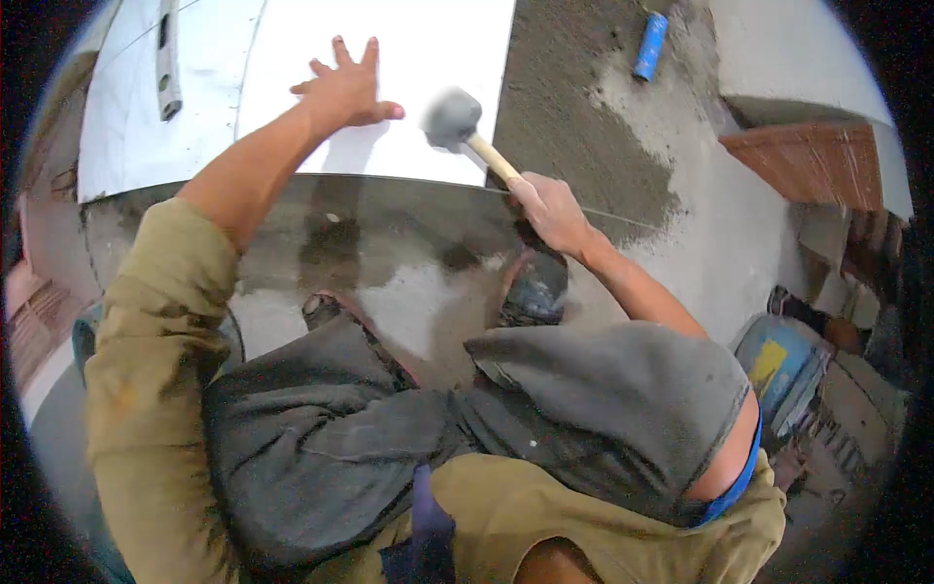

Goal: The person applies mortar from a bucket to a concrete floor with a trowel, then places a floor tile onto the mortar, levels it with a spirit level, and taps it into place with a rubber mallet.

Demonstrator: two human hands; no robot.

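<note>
My left hand (342, 90) lies on a large white tile (282, 127), its fingers spread and nothing held in it. Closed round the light wooden handle of a mallet (453, 119) is my right hand (553, 212). The mallet's grey head, slightly blurred, is over the tile near its right edge; whether it touches the surface I cannot tell. Grey mortar (584, 117) borders the tile on the right.
A metal level (168, 63) lies on the white surface at the upper left. On the floor at the upper right is a blue cylinder (650, 47). Reddish-brown tiles or bricks (808, 161) and a blue container (783, 365) stand at the right.
</note>
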